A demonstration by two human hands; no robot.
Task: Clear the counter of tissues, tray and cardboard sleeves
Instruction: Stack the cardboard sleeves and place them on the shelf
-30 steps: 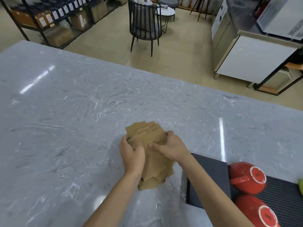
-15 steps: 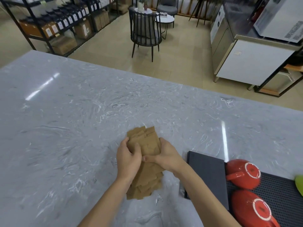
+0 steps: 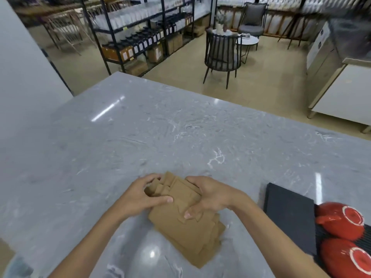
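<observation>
A stack of flat brown cardboard sleeves [image 3: 186,227] is held just above the grey marble counter [image 3: 140,141], fanned out and tilted toward me. My left hand [image 3: 140,195] grips the stack's far left end, thumb laid across its top. My right hand [image 3: 208,197] clasps the far right side, fingers curled over the upper sleeves. The near end of the stack hangs free over the counter. No tissues are in view.
A dark tray or mat [image 3: 289,215] lies at the right, with two upturned red cups [image 3: 341,219] on a ribbed black mat. Beyond the counter's far edge are a black chair [image 3: 222,55], storage shelves [image 3: 140,37] and a white cabinet [image 3: 345,93].
Both hands have closed tighter around the sleeves and gathered them into a neater stack, drawn nearer to me. The head has tipped up, showing more of the room.
</observation>
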